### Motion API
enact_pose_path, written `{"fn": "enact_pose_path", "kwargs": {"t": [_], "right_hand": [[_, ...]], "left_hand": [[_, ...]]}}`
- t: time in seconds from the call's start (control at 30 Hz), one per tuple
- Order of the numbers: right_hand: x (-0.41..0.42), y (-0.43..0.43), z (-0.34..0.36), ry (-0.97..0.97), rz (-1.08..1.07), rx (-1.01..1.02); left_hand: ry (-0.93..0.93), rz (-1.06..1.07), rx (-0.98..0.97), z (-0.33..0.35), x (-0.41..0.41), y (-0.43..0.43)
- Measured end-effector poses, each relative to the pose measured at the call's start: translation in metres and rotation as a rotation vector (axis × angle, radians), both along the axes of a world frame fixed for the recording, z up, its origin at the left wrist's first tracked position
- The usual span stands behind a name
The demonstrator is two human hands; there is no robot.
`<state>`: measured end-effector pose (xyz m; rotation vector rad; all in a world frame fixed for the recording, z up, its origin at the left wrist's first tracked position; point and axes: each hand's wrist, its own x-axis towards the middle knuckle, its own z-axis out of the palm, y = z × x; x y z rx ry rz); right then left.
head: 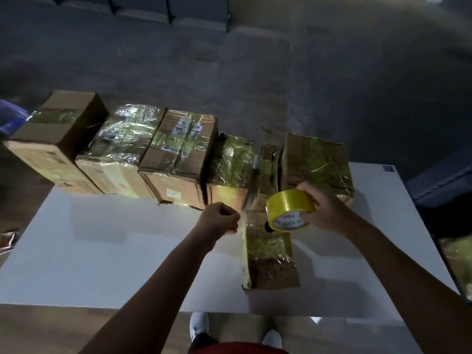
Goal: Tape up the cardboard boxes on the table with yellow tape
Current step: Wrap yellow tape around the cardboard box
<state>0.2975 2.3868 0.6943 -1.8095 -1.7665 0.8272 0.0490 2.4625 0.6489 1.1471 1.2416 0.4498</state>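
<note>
My right hand [323, 210] grips a roll of yellow tape [290, 209] above the far end of a small flat cardboard box [270, 261] that lies on the white table [115, 251]. My left hand [219, 221] pinches the free end of the tape [244, 218], a short clear-yellow strip stretched between it and the roll. The small box carries shiny yellow tape over its top. Behind it a row of several larger cardboard boxes [178, 154] wrapped in tape lines the table's far edge.
The largest box [56, 139] at the far left overhangs the table's edge. A taped box [316, 164] stands at the back right behind the roll. Something blue [12, 116] sits off the table at far left. My shoes [199, 325] show below the near edge.
</note>
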Motion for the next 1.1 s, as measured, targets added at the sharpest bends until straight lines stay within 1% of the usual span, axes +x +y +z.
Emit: {"fn": "enact_pose_path", "kwargs": {"t": [0.07, 0.13, 0.27, 0.33, 0.47, 0.63, 0.87, 0.97, 1.03, 1.1], "right_hand": [[-0.001, 0.002, 0.001, -0.076, 0.045, 0.013], [-0.007, 0.004, -0.001, -0.159, 0.083, 0.054], [-0.019, 0.006, -0.010, -0.247, 0.112, 0.097], [-0.026, 0.008, -0.013, -0.271, 0.127, 0.096], [-0.030, 0.013, -0.016, -0.290, 0.131, 0.090], [-0.030, 0.013, -0.020, -0.319, 0.111, 0.056], [-0.033, 0.012, -0.021, -0.316, 0.097, 0.041], [-0.034, 0.007, -0.023, -0.302, 0.072, 0.035], [-0.035, 0.004, -0.025, -0.297, 0.051, 0.032], [-0.035, -0.001, -0.027, -0.280, 0.030, 0.034]], "left_hand": [[0.039, -0.054, 0.021, -0.005, 0.002, 0.001], [0.051, -0.063, -0.011, -0.011, 0.004, 0.000], [-0.024, -0.013, -0.162, -0.028, -0.003, -0.002], [-0.020, -0.019, -0.148, -0.036, -0.006, -0.003], [0.025, -0.020, -0.074, -0.047, -0.001, -0.001], [0.011, -0.009, -0.080, -0.060, 0.003, 0.001], [-0.056, 0.000, -0.091, -0.076, 0.006, 0.001], [-0.106, 0.003, -0.053, -0.085, 0.008, -0.003], [-0.149, 0.032, -0.017, -0.092, 0.012, -0.011], [-0.197, 0.083, -0.024, -0.098, 0.018, -0.020]]}}
